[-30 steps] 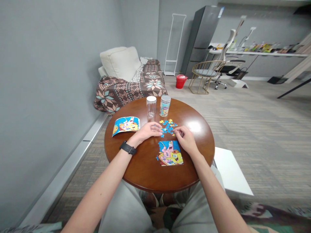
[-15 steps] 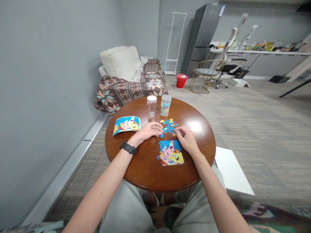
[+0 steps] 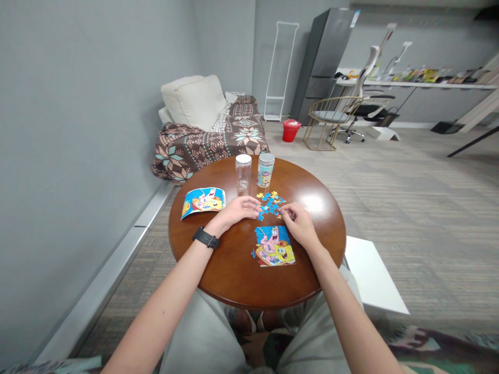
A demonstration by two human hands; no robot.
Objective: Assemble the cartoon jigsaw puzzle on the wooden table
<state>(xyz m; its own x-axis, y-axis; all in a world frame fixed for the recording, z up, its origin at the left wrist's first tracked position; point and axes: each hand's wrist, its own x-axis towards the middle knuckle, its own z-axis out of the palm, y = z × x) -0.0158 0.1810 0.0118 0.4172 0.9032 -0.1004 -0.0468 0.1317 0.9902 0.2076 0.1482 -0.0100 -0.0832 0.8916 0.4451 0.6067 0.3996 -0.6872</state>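
Loose blue and yellow puzzle pieces (image 3: 270,203) lie in a small pile between my hands. My left hand (image 3: 242,209) rests at the pile's left edge, palm down and fingers stretched out, with a blue piece near its fingertips. At the right edge, my right hand (image 3: 297,218) has thumb and fingers pinched together; whatever is between the tips is too small to make out. Nearer to me lies a partly joined cartoon jigsaw puzzle (image 3: 275,246), its left side uneven. A curved picture sheet (image 3: 203,201) with the same cartoon scene lies to the left.
On the round brown table (image 3: 234,270), a clear jar (image 3: 244,174) and a printed jar (image 3: 265,171) stand behind the pile. Beyond are a sofa (image 3: 195,101), a red bin (image 3: 290,131) and a gold-framed chair (image 3: 331,117). A white board (image 3: 375,272) sits low at the right.
Both hands stay almost where they were, and the puzzle and pieces look the same. Only the camera view has shifted very slightly.
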